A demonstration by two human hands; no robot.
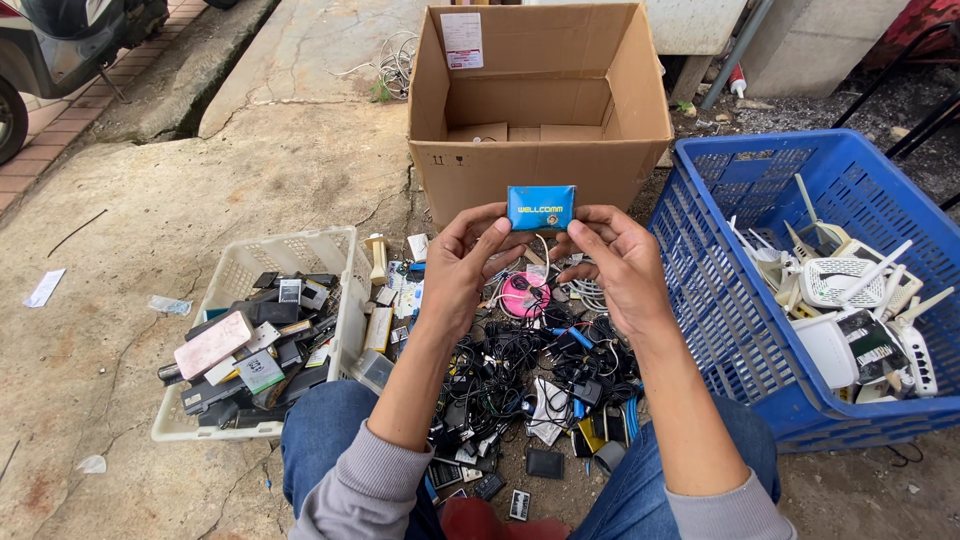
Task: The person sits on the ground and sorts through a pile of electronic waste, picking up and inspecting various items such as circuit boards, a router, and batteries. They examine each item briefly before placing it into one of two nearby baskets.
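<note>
I hold a small flat blue rectangular pack (pixel 541 207) with both hands, raised in front of me. My left hand (pixel 462 262) pinches its left edge and my right hand (pixel 614 262) grips its right edge. Below my hands a heap of black cables, chargers and small electronic parts (pixel 530 375) lies on the ground between my knees, with a round pink item (pixel 524 294) on top of it. An open, nearly bare cardboard box (pixel 540 100) stands just beyond the pack.
A white plastic basket (pixel 262 330) of old phones and batteries sits to the left. A blue plastic crate (pixel 810 270) holding several white routers with antennas stands to the right. Cracked concrete spreads to the left, with a scooter wheel (pixel 10 115) at the far left.
</note>
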